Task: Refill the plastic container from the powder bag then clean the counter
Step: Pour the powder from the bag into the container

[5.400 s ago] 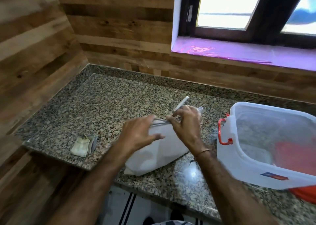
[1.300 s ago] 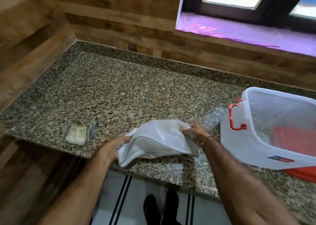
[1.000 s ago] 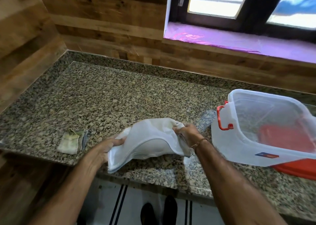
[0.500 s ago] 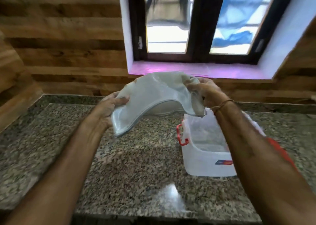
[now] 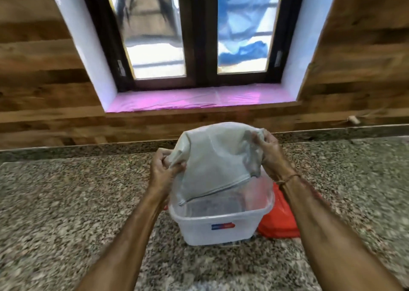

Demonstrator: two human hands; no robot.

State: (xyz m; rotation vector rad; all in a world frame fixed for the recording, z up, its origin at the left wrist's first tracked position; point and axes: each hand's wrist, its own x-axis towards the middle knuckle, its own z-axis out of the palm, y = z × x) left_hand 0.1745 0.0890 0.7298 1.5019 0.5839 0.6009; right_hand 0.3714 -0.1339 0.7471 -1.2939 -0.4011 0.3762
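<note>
So you had the soft white plastic powder bag [image 5: 218, 160] up over the clear rectangular plastic container [image 5: 218, 225], mouth edge pointing down just past the container's near rim, and that looked like the pouring step just getting going. Your left hand [image 5: 164, 172] was closed in a pinch on the bag's left edge, with a fold of plastic bunched between thumb and fingers [image 5: 177, 167]. Your right hand [image 5: 271, 155] was curled shut on the upper right corner, fingertips [image 5: 257, 139] wrapped over the gathered film. The bag hung between the two hands, most of its body below your right fingers and to the right of your left ones, bulging toward the far side.

If I were doing it, I'd have kept the mouth low and inside the walls before tipping further, since powder puffs out easily and that speckled granite counter [image 5: 66, 202] would hide the spill. Raising the closed end slowly, rather than dumping, would probably have helped too. I couldn't tell whether any powder was flowing; the inside of the container was too blurry. The flat orange-red lid [image 5: 280, 219] sat touching the container on its right, partly under your right forearm, so it was at least clear of the pour.
</note>
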